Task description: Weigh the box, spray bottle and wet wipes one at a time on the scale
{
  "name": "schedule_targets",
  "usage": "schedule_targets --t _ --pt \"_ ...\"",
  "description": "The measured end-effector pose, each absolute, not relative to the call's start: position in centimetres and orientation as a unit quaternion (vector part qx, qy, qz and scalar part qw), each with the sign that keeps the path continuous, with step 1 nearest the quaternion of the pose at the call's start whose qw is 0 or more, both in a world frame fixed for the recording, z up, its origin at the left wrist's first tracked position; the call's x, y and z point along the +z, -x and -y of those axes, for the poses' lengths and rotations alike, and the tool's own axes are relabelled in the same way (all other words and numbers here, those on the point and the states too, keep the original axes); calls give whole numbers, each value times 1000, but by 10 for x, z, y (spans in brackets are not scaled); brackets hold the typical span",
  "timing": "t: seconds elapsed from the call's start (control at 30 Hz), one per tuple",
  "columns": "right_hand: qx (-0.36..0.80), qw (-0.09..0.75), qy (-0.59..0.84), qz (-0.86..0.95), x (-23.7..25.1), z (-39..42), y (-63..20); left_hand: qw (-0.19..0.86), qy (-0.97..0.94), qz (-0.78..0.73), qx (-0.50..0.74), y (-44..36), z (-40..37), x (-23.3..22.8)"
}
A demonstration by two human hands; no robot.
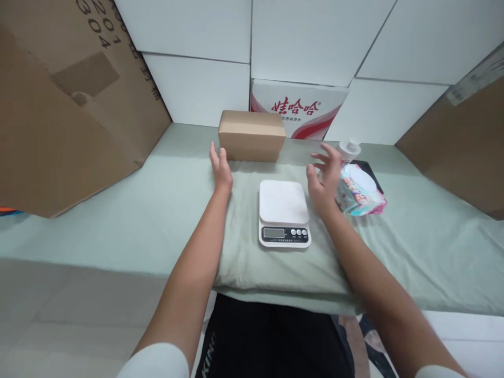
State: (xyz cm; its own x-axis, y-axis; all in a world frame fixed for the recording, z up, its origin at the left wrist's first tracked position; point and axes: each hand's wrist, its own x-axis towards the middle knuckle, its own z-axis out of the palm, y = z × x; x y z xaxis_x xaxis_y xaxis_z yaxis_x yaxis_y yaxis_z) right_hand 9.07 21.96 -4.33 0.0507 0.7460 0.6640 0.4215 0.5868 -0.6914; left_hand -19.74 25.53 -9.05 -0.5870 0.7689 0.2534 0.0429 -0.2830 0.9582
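Note:
A white digital kitchen scale point(284, 205) lies on the green cloth between my two forearms, its small display and buttons toward me. Behind it sits a closed brown cardboard box point(252, 136). My left hand point(221, 169) is upright near the box's front left corner, fingers extended and holding nothing. On the other side, my right hand point(325, 178) is raised with its fingers apart, also holding nothing. Close beside it are a pack of wipes point(360, 189) and a white bottle point(349, 149), the bottle partly hidden by the hand.
Large cardboard cartons stand at the left point(79, 115) and right point(460, 136). A white and red printed box point(299, 107) leans at the white panelled wall. Under the wipes shows a dark flat object point(370, 173). The green cloth point(137, 226) covers the surface to its front edge.

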Motion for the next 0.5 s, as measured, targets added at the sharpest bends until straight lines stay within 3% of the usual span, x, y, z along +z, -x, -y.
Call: schedule_targets --t 0.13,0.23,0.37,0.5 --pt "381 494 480 616 -51 -295 -58 301 -383 -534 691 196 -258 -91" --pt "475 474 497 550 -53 -333 -34 297 -388 -539 686 196 -258 -91" --pt "503 474 467 551 -48 -330 -15 279 -395 -554 677 198 -260 -92" --pt "410 529 422 612 -35 -282 -29 241 -402 -512 720 194 -251 -82"
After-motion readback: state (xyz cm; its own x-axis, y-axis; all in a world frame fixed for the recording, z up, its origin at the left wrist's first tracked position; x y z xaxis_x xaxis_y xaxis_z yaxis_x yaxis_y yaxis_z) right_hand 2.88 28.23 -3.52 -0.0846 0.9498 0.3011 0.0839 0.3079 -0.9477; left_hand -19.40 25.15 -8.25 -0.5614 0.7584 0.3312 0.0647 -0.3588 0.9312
